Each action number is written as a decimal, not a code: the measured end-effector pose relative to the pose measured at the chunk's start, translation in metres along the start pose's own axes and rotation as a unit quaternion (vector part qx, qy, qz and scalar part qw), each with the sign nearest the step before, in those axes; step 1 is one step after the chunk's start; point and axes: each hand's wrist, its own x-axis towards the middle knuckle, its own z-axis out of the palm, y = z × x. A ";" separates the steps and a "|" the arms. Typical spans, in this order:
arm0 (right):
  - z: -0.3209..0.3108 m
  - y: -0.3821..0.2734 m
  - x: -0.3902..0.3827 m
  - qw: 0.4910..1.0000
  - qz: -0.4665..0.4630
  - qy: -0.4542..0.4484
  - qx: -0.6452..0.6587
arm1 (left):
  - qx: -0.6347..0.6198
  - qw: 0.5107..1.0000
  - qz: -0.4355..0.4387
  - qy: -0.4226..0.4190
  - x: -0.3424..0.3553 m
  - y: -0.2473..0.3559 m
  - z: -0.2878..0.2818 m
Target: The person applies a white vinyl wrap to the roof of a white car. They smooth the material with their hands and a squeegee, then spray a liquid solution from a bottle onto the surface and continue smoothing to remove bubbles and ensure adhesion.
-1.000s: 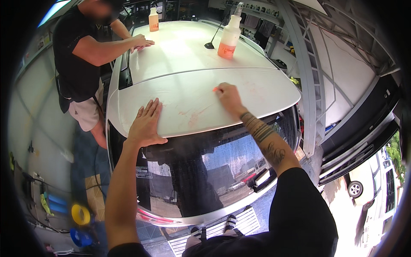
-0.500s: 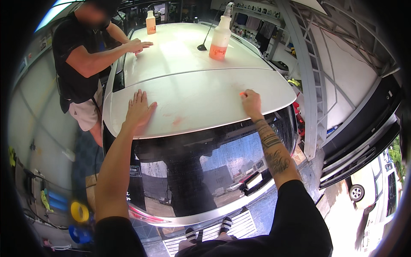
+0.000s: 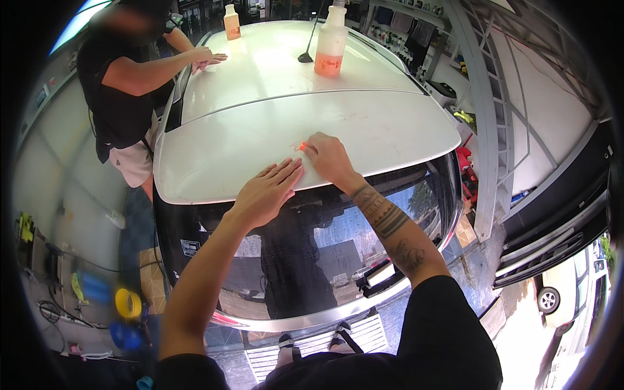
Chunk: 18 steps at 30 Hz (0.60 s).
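On the white rear roof panel (image 3: 221, 153) of a car, my right hand (image 3: 330, 160) pinches a small orange piece (image 3: 303, 147), apparently a clay bar, mostly covered by the fingers. Its edge presses on the paint, with a faint orange smear beside it. Close by on the left, my left hand (image 3: 268, 190) rests flat near the panel's rear edge, fingers stretched out and holding nothing. Its fingertips come near the right hand. Below both forearms lies the dark rear window (image 3: 305, 279), spotted with drops.
A spray bottle (image 3: 329, 52) with orange liquid stands on the roof beyond my hands, beside a short antenna (image 3: 305, 57). Farther left is a second bottle (image 3: 232, 27). A co-worker's hands (image 3: 207, 58) touch the roof's left side. A grey steel frame (image 3: 492, 149) rises at right.
My right hand has slid left across the panel with the orange piece, toward the middle. My left hand has moved right, close to it. The view has shifted slightly.
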 end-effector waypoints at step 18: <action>0.053 -0.119 -0.014 0.980 -0.108 -0.072 0.148 | -0.197 0.943 -0.100 0.249 -0.050 -0.052 -0.004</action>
